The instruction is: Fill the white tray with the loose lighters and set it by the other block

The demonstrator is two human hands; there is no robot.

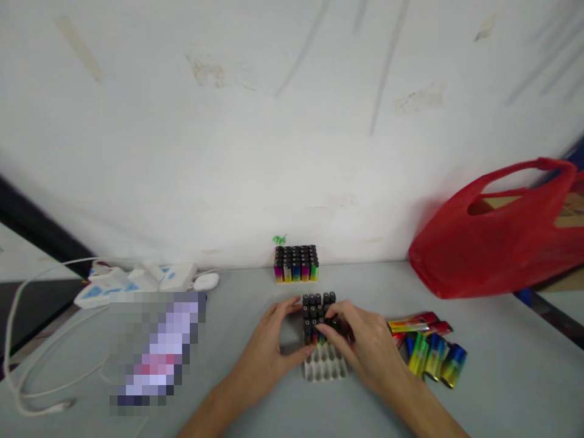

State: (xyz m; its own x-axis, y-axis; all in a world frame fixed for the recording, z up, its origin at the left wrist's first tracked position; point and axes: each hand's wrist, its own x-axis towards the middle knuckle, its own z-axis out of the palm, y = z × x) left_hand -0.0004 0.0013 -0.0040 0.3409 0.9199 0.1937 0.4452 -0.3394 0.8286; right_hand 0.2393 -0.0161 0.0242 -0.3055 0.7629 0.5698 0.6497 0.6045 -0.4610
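Observation:
A white slotted tray [322, 367] lies on the grey table in front of me, its far rows filled with black-capped lighters [316, 307] standing upright. My left hand [272, 344] rests against the tray's left side, fingers curled round it. My right hand [365, 344] is over the tray's right part, fingertips pinched on a lighter among those in the tray. Loose rainbow-coloured lighters [433, 354] lie in a heap just right of my right hand. A second, full block of lighters [295, 263] stands at the back by the wall.
A red plastic bag [497, 243] with a cardboard box in it sits at the back right. At the left lie a white power strip [137, 281], white cables [27, 365], a small white device [206, 281] and a blurred-out item [157, 350]. A white wall rises behind the table.

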